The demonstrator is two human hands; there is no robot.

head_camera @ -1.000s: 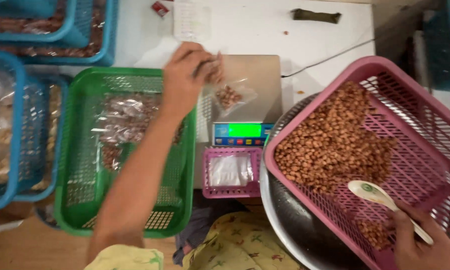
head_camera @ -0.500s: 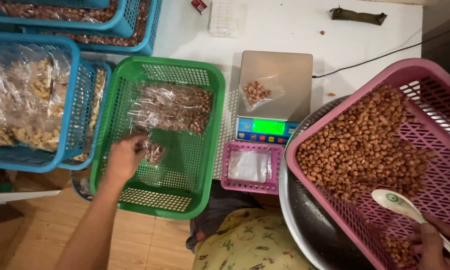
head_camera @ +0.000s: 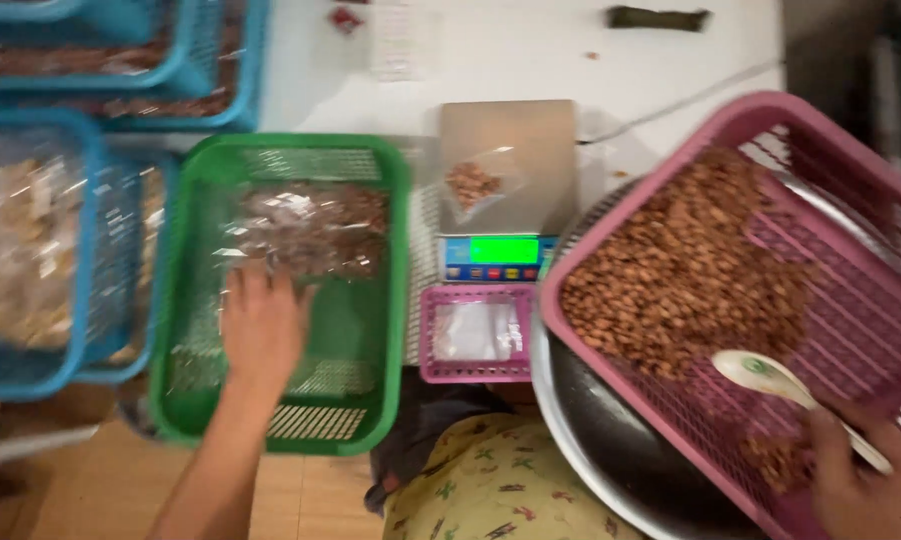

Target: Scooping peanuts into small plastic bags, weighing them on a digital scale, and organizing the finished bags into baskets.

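Observation:
My left hand [head_camera: 262, 325] lies palm down inside the green basket [head_camera: 195, 300], fingers spread, just below a heap of small clear bags of nuts [head_camera: 310, 228]; whether it holds a bag I cannot tell. My right hand [head_camera: 865, 480] grips the handle of a white spoon [head_camera: 770, 378] over the pink basket [head_camera: 670, 150] full of brown peanuts [head_camera: 690, 275]. One small bag of nuts [head_camera: 475, 185] lies on the digital scale [head_camera: 505, 170], whose display [head_camera: 503, 251] glows green.
A small pink tray of empty clear bags [head_camera: 475, 332] sits below the scale. Blue baskets [head_camera: 85, 260] with larger filled bags stand at the left and back left. A metal bowl [head_camera: 590, 440] lies under the pink basket. A cable [head_camera: 670, 105] crosses the white table.
My left hand left the scale, where a bag stays, and went down into the green basket, then shifted right toward its middle. The view has swung. My right hand keeps the spoon.

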